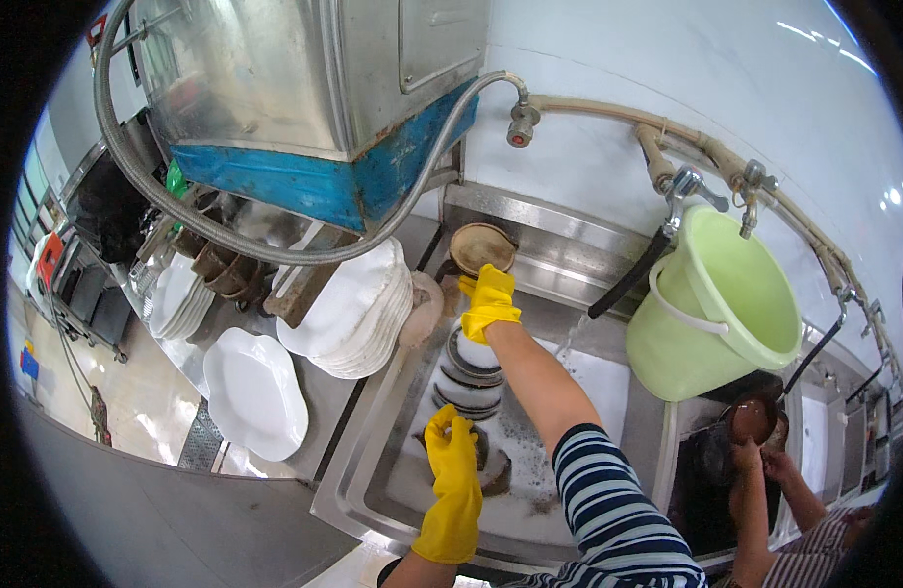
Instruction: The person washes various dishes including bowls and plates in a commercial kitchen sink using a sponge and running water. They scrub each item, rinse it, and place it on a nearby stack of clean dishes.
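Note:
My right hand (490,305), in a yellow rubber glove, reaches to the back left corner of the steel sink (370,470). Its fingers are on the near rim of a round brown dish (483,248) with a pale inside. Nearer me, my left hand (451,456), also gloved in yellow, has curled fingers against a dark dish (482,447) in the suds; whether it grips the dish is hidden. Between my hands, a row of dark-rimmed dishes (466,400) lies partly under foamy water (591,382). Another dark piece (497,476) shows beside my left hand.
White scalloped plates (382,316) are stacked left of the sink, near a single white plate (257,393). A steel machine (260,81) and braided hose (304,256) overhang them. A green bucket (672,338) stands right, beside a black hose (628,275). Another person's hands (749,456) hold a brown bowl (753,419).

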Action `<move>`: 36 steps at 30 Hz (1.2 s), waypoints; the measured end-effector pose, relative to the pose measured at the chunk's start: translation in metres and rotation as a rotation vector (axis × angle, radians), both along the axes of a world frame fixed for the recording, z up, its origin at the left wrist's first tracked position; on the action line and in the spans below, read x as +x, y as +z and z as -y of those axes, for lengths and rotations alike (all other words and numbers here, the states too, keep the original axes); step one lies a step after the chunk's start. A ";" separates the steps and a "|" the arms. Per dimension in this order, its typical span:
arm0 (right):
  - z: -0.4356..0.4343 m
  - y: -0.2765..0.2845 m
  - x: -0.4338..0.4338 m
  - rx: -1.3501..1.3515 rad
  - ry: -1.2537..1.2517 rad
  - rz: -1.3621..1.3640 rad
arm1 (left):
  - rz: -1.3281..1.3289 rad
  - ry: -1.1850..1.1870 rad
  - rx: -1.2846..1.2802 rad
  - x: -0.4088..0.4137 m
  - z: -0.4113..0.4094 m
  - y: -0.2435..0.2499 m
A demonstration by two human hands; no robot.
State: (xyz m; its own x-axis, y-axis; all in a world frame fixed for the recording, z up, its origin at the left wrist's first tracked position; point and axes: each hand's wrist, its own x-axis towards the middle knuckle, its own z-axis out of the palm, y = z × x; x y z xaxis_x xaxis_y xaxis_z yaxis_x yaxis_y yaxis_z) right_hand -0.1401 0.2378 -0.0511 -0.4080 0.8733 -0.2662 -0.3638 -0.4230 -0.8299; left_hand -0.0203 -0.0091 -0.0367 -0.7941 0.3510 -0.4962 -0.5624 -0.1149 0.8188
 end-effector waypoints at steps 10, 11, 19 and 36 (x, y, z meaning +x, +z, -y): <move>0.020 -0.009 0.032 0.049 0.044 0.033 | -0.048 0.026 0.069 -0.016 0.010 -0.029; 0.030 -0.028 0.058 0.137 0.079 0.127 | -0.056 0.029 0.059 -0.015 0.006 -0.014; 0.093 -0.153 0.293 0.837 0.311 1.567 | -0.074 0.057 0.075 -0.016 0.009 0.006; 0.188 -0.194 0.367 1.024 1.097 1.198 | -0.064 -0.081 0.117 0.001 0.001 0.011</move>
State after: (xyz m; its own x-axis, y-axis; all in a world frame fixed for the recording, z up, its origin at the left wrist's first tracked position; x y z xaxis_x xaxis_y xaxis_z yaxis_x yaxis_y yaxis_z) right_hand 0.2268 0.0500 -0.2450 -0.8277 0.3812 -0.4119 0.5486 0.7042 -0.4507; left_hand -0.0197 -0.0105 -0.0260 -0.7897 0.4675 -0.3973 -0.5208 -0.1684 0.8369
